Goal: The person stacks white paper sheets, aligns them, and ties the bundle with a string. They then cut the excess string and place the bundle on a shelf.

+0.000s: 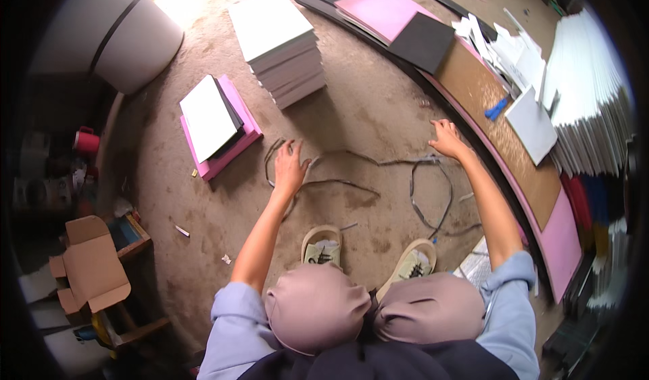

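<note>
Laying out the cord (399, 161), looped on the floor (368, 234) before the feet, seems in hand. The left hand (291, 169) is spread, the right hand (446, 140) loosely parted; contact is unclear. Straightening it calls for a pinch.

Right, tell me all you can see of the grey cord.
The grey cord is thin and slack, its material unclear. It lies on the brown floor in loose loops and bends, bunched near the right hand. The left hand is by its left loop; whether either hand touches it is unclear.
</note>
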The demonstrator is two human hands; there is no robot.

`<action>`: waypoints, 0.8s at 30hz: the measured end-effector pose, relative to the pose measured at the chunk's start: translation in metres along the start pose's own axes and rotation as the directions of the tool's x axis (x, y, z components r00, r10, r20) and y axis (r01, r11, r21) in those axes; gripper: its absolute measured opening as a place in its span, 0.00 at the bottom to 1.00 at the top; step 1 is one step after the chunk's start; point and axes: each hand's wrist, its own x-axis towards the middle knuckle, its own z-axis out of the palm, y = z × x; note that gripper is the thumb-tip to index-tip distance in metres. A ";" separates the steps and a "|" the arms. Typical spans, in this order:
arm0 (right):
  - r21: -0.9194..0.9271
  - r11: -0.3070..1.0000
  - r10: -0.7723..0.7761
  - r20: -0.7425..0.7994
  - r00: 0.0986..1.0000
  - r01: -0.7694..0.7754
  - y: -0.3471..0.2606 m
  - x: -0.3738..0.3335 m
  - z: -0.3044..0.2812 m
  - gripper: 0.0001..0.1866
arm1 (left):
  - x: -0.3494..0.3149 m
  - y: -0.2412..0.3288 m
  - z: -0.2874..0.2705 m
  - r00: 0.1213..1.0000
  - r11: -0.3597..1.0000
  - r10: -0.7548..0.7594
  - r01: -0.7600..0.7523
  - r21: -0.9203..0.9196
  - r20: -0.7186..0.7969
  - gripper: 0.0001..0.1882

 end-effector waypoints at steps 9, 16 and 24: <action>0.488 0.745 -0.337 -0.313 0.888 0.455 -0.205 0.095 -0.155 0.23 | 0.104 0.004 -0.143 0.853 0.863 -0.216 -0.061 -0.501 -0.476 0.23; 0.619 0.732 0.025 -0.440 0.898 0.283 -0.267 0.158 -0.123 0.18 | 0.149 -0.019 -0.123 0.868 0.886 -0.269 0.054 -0.461 -0.417 0.16; 0.657 0.696 0.178 -0.548 0.818 0.289 -0.280 0.154 -0.118 0.12 | 0.146 -0.021 -0.129 0.867 0.909 -0.188 -0.024 -0.416 -0.462 0.14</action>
